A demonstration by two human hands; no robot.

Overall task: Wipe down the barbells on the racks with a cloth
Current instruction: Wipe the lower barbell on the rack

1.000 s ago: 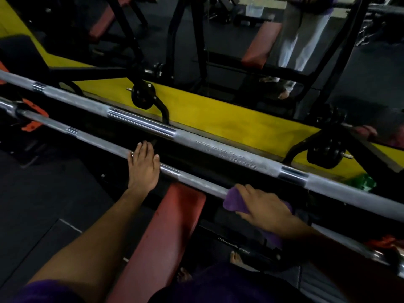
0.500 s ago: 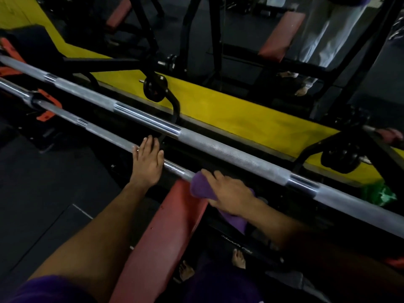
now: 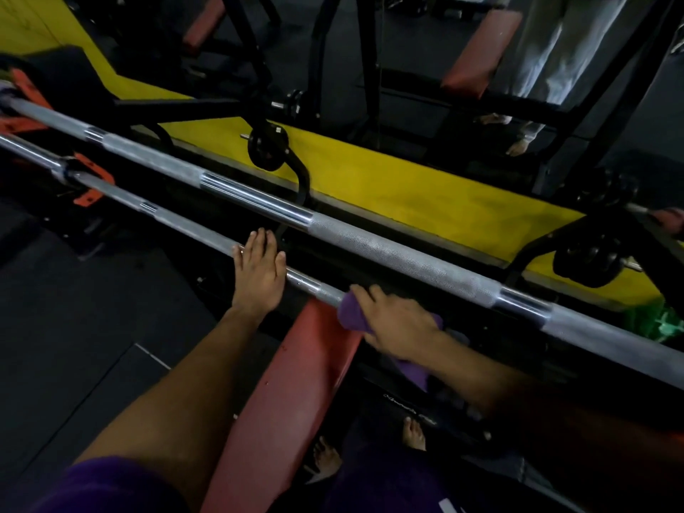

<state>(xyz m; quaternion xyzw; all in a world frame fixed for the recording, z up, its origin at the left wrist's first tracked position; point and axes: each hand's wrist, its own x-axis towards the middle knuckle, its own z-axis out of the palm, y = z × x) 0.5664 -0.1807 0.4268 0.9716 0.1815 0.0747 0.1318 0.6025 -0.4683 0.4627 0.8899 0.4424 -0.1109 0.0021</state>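
Down at 6 o'clock, right hand (image 3: pixel 398 327) is clamped round the soft purple cloth (image 3: pixel 351 312) on the stiff, heavy-looking lower barbell (image 3: pixel 192 229), left hand (image 3: pixel 259 275) resting open-fingered at 9 o'clock.

Dim, shadowy wide-angle view with curved edges; glare streaks the upper barbell (image 3: pixel 255 199).

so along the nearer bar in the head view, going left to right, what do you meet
orange clip → bare knurled bar → left hand resting on it → short shiny stretch → purple cloth under the right hand
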